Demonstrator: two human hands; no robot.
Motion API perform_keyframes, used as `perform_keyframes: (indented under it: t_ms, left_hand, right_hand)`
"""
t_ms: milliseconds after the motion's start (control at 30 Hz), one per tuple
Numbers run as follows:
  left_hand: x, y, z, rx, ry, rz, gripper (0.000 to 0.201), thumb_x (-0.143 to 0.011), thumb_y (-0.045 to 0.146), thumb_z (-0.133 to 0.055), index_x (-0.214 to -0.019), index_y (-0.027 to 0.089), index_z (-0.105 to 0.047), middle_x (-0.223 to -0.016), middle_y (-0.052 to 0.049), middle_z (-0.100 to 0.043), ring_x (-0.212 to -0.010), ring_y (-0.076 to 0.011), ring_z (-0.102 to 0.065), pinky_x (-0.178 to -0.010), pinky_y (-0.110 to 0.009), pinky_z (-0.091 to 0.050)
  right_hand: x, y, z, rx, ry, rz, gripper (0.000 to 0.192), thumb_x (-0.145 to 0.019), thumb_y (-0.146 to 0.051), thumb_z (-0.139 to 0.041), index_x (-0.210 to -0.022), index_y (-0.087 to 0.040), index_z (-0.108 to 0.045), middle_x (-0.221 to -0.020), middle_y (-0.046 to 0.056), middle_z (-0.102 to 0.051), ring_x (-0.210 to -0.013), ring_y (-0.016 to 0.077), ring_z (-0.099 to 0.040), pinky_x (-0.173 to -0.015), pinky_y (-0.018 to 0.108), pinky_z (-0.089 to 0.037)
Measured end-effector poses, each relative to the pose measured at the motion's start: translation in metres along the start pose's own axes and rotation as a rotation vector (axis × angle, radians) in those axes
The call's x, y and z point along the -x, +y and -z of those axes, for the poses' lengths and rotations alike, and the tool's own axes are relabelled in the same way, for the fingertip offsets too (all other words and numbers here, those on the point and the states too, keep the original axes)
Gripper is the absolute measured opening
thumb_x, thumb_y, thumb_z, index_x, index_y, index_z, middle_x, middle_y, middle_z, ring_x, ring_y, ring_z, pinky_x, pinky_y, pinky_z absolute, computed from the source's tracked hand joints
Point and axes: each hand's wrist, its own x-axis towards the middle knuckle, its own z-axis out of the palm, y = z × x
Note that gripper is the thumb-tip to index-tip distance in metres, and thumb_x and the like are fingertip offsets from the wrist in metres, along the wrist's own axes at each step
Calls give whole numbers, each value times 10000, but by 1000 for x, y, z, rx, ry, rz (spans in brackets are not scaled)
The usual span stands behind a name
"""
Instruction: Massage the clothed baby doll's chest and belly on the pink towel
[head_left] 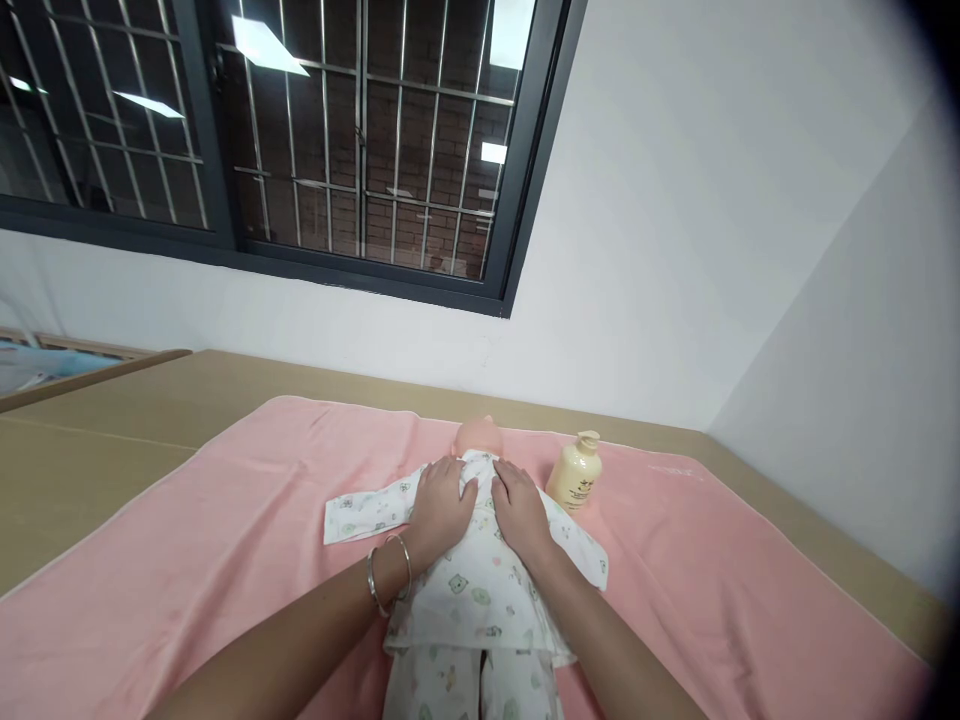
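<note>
Both hands, left hand (441, 505) and right hand (520, 513), are lying flat and open, gripping nothing, smoothing baby doll's (480, 440) printed shirt (480, 580); lotion bottle (575, 471) standing nearby.

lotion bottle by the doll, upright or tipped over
Upright: the lotion bottle stands on its base on the pink towel, pump top pointing up.

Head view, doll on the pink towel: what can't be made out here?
- Doll's chest and collar: covered by the left hand and right hand lying on the printed top.
- Doll's face: only the top of the head shows beyond the hands.
- Doll's legs: cut off by the bottom edge.
- Bottle label: too small to read.
- Whether the fingers pinch the cloth or just press it: cannot tell.
- Towel near edge: out of frame.
</note>
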Motion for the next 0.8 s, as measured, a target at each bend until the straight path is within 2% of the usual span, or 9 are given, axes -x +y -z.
perform_keyframes:
  t_ms: [200, 800]
  left_hand:
    - [0, 0, -1, 12, 1, 11, 239, -917, 269, -450, -1088, 168, -583, -1141, -112, -645, -1107, -262, -568, -1006, -438, -405]
    - [0, 0, -1, 9, 17, 2, 218, -909, 259, -450, -1052, 173, -591, -1064, -93, -654, -1038, -256, -583, -960, -425, -423]
  right_hand:
    - [0, -3, 2, 10, -10, -18, 465, -949, -223, -326, -1311, -94, -588, -1383, 116, -550, -1318, 238, -459, -1153, 398, -287]
    - [0, -1, 0, 6, 0, -10, 470, -953, -235, -319, -1313, -98, -587, -1374, 114, -557, -1307, 234, -467, -1141, 392, -309]
